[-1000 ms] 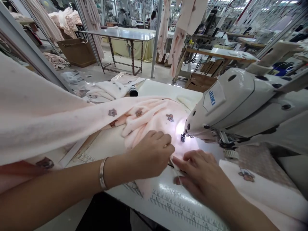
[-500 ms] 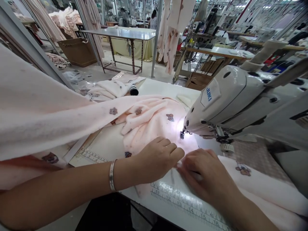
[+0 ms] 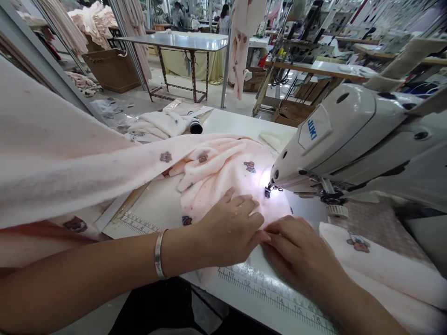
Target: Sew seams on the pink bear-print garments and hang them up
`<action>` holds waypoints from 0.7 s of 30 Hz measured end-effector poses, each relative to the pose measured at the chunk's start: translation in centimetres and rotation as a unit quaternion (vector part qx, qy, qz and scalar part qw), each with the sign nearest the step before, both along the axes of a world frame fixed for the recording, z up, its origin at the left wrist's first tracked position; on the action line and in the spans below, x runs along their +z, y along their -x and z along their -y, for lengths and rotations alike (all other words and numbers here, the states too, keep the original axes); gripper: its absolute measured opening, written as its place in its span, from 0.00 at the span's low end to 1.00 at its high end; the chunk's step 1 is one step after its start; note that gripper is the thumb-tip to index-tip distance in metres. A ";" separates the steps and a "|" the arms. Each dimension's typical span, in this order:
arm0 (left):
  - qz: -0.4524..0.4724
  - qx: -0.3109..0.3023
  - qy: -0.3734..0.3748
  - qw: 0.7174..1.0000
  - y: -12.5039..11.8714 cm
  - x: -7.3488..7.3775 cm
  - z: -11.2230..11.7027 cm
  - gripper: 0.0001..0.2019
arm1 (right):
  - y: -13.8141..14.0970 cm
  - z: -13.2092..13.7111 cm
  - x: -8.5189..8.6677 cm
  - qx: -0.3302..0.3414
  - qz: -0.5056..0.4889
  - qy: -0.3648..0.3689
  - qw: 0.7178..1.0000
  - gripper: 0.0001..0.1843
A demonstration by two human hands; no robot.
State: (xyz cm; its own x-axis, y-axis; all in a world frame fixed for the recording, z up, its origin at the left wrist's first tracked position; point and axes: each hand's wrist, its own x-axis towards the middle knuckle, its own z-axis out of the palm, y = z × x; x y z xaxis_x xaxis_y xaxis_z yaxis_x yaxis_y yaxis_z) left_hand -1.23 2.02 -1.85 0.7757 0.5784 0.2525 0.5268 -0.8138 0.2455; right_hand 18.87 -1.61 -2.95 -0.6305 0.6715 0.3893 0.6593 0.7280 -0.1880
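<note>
Pale pink fleece fabric (image 3: 223,163) with small animal prints lies bunched on the sewing machine's bed, under its lit presser foot (image 3: 267,190). The white sewing machine (image 3: 335,125) leans in from the right. My left hand (image 3: 230,228), a silver bangle on its wrist, pinches the fabric's near edge with thumb and forefinger, the other fingers curled above. Close against it, my right hand (image 3: 296,246) pinches the same edge in front of the presser foot. The fingertips meet and partly hide the cloth between them.
A printed ruler scale (image 3: 265,293) runs along the table's front edge. Behind the fabric lie a black-and-white spool (image 3: 195,125) and a folded white cloth (image 3: 160,124). A length of fabric (image 3: 52,163) drapes down at left. A metal-topped table (image 3: 174,42) and a cardboard box (image 3: 111,72) stand beyond.
My left hand's fingers have loosened from a tighter curl, and its thumb now meets the right fingertips. The view has shifted slightly; the fabric stays under the presser foot.
</note>
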 end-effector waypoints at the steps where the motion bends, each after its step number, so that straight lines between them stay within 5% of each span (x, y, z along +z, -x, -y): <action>1: -0.006 0.009 -0.002 1.000 0.0 -0.1 0.1 0.11 | 0.0 0.1 0.1 0.001 -0.002 -0.001 1.000 0.06; 4: -0.024 0.002 -0.008 1.000 -0.4 -0.5 -0.7 0.10 | -0.4 -0.4 0.0 0.000 0.004 -0.003 1.000 0.08; 11: 0.014 -0.020 0.029 0.999 -2.1 -0.6 -6.7 0.08 | -2.2 -3.6 -0.4 -0.080 0.062 0.033 0.994 0.11; 21: 0.016 0.008 0.081 0.997 -1.7 -0.1 -4.9 0.10 | -1.3 -1.9 -0.4 -0.095 0.026 0.070 0.993 0.10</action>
